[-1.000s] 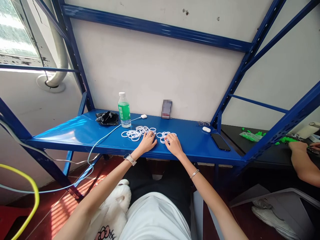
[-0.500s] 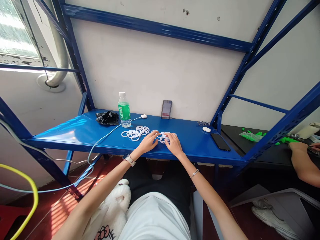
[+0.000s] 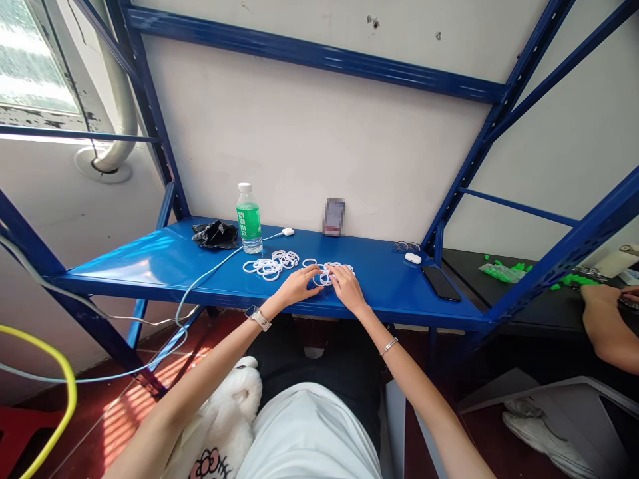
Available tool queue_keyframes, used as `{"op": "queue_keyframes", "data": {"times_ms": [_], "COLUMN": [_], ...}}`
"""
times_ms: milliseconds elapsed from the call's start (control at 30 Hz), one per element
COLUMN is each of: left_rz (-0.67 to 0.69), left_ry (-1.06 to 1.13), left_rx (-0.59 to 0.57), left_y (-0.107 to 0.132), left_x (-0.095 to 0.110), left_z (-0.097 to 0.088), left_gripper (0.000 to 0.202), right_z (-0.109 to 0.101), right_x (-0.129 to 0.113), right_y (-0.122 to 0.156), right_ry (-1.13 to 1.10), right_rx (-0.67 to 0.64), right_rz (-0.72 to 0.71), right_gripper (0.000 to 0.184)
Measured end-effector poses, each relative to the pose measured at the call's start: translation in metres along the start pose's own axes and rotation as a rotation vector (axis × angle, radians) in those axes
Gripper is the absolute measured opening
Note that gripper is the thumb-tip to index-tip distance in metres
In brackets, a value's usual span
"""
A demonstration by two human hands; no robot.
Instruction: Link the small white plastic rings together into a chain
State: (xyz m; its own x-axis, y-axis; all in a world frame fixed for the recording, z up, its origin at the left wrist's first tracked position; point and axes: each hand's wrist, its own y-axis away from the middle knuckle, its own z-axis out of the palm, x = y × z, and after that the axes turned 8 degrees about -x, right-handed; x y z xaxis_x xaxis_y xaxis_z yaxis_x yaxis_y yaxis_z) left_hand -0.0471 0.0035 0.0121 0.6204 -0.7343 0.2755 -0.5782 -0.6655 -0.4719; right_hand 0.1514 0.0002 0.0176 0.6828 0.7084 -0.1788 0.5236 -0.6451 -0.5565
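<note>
Several thin white rings lie on the blue shelf top (image 3: 180, 269) in two groups. The left group of rings (image 3: 268, 269) lies loose, partly overlapping. Around the right group of rings (image 3: 323, 279) both my hands are at work. My left hand (image 3: 297, 286), with a watch on its wrist, reaches in from the left, its thumb and fingers apart at the edge of this group. The fingers of my right hand (image 3: 348, 287) are bent down onto the rings from the right and hold a white ring, partly hidden under the fingertips.
Behind the rings stand a green-labelled bottle (image 3: 249, 223) and a propped-up blurred phone-shaped object (image 3: 334, 217). A black plastic bag (image 3: 215, 235), a charger cable (image 3: 210, 274), a white case (image 3: 413, 258), glasses (image 3: 407, 246) and a black phone (image 3: 440, 284) surround them. Another person's arm (image 3: 606, 326) is at the right.
My left thumb and fingers have spread wider apart beside the right group of rings. My right hand has shifted very slightly. The left group of rings is unmoved.
</note>
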Motion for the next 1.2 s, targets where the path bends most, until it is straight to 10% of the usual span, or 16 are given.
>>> {"op": "queue_keyframes", "data": {"times_ms": [800,1200], "left_rz": [-0.156,-0.165], "left_ry": [1.074,1.093], "left_rx": [-0.150,-0.204], "left_y": [-0.006,-0.006], "left_x": [-0.001,0.003], "left_z": [-0.009,-0.012], "left_gripper": [0.051,0.051], "right_z": [0.002,0.002], "right_x": [0.001,0.000], "right_y": [0.001,0.001], "right_ry": [0.007,0.038], "right_rx": [0.017,0.008], "right_rz": [-0.089,-0.102], "right_gripper": [0.035,0.032]}}
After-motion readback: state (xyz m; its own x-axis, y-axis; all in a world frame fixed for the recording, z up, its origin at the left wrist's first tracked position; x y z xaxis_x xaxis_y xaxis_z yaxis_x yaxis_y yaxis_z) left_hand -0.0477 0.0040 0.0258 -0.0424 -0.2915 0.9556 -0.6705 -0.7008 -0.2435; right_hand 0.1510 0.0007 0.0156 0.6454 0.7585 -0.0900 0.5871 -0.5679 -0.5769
